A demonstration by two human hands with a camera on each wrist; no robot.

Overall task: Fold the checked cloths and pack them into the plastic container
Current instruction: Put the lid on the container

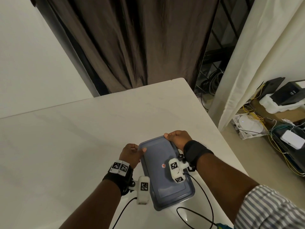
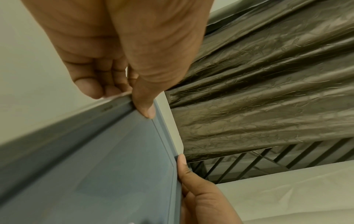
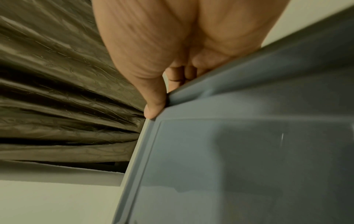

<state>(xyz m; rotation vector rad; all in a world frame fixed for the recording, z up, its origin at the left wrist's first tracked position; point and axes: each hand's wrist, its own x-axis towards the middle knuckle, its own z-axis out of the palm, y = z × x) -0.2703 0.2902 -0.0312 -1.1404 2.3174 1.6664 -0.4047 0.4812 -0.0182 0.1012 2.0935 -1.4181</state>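
Observation:
The plastic container stands near the table's right front, closed by a grey-blue lid (image 1: 158,164) with a small red sticker on top. My left hand (image 1: 139,149) pinches the lid's far left corner, thumb on top and fingers curled under the rim; the left wrist view shows that grip (image 2: 141,104) on the lid (image 2: 114,166). My right hand (image 1: 170,138) grips the far right corner, and the right wrist view shows its thumb (image 3: 155,106) pressed on the lid's rim (image 3: 191,94). No checked cloth shows in any view; what the container holds is hidden.
The white table (image 1: 74,138) ends close to the right of the container. A brown curtain (image 1: 140,43) hangs behind it and a white curtain (image 1: 257,55) at the right. Boxes and tangled cables (image 1: 280,129) lie on the floor. Black camera cables (image 1: 189,214) trail near the front.

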